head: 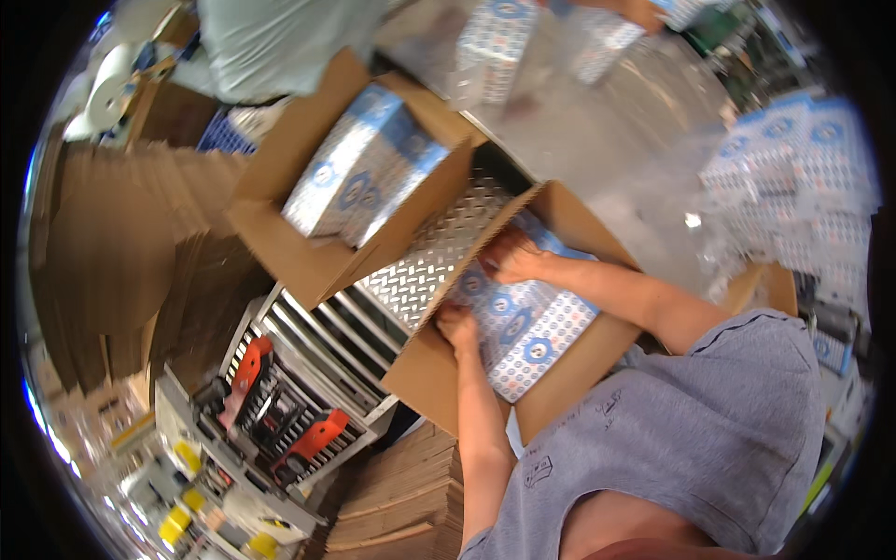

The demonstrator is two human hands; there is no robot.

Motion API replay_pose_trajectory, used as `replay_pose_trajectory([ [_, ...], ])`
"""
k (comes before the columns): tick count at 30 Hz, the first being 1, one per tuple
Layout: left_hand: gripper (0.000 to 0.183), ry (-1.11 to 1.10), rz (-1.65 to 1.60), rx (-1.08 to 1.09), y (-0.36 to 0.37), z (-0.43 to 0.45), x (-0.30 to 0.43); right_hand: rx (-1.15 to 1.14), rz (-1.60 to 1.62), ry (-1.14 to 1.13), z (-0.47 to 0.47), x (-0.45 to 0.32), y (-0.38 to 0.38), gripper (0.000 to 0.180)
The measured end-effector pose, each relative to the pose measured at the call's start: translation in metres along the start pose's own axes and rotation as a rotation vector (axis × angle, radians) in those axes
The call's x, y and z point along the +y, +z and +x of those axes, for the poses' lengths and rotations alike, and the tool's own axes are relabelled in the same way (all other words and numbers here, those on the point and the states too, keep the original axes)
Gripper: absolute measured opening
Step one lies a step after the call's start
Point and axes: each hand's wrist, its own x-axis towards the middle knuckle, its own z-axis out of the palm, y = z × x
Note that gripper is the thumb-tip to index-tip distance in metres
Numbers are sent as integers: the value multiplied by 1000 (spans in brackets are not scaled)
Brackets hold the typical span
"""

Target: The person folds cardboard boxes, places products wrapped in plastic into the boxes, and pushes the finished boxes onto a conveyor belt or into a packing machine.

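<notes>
Before me stands an open cardboard box holding packs with a blue and white printed pattern. Inside its left side, my left hand is bent down between the packs and the cardboard wall, its fingertips partly hidden. Farther in, my right hand rests at the far end of the packs, with blurred fingers pointing down. Whether either hand grips a pack cannot be seen. A second open cardboard box, up and to the left, holds similar packs and is untouched by my hands.
Metal rollers and a tread plate lie between the boxes and a machine with orange parts. Flattened cardboard is stacked below. More packs lie right. Another person's hand is near packs at the top.
</notes>
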Motion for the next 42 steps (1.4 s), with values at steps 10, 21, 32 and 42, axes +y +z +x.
replay_pose_trajectory([
  [10,27,352,150,-1009,-4,102,2,-265,188,327,-18,15,-8,32],
  [21,16,1186,-927,-782,-253,115,433,1194,392,1044,-458,171,-50,13],
  [32,18,1227,-361,-780,-83,71,522,802,-169,929,-423,228,-32,44],
  [42,33,246,-1043,-1284,-186,122,489,1142,669,647,-424,198,-109,30],
])
